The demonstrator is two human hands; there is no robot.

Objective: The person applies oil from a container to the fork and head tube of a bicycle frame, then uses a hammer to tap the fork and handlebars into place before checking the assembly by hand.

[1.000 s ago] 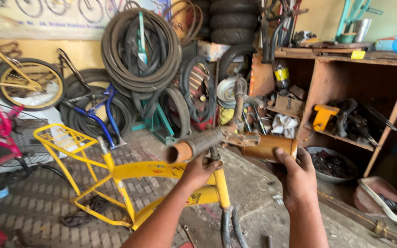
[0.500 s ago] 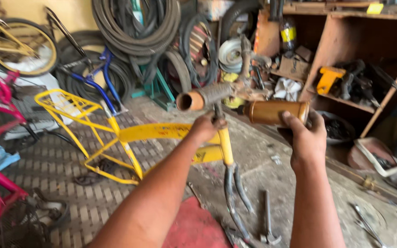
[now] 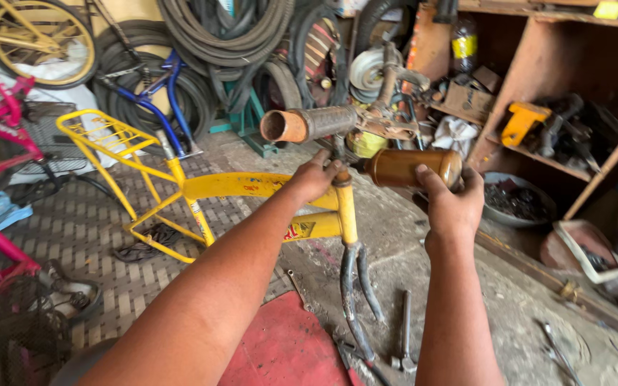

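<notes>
- Since the earlier frame, both hands and the yellow frame (image 3: 252, 187) sit lower and nearer.
- Left hand (image 3: 316, 179) clenches the head tube (image 3: 342, 204); right hand (image 3: 448, 200) grasps the brown grip (image 3: 405, 168).
- Wheel-less fork (image 3: 355, 286) could swing if either hold slackens.
- Worn grip might slip off.

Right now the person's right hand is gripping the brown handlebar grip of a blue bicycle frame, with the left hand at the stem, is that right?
Not quite: the frame is yellow, not blue. The head view shows the right hand on the brown grip and the left hand at the stem of the yellow bicycle frame. A blue frame only leans among the tyres behind.
</notes>
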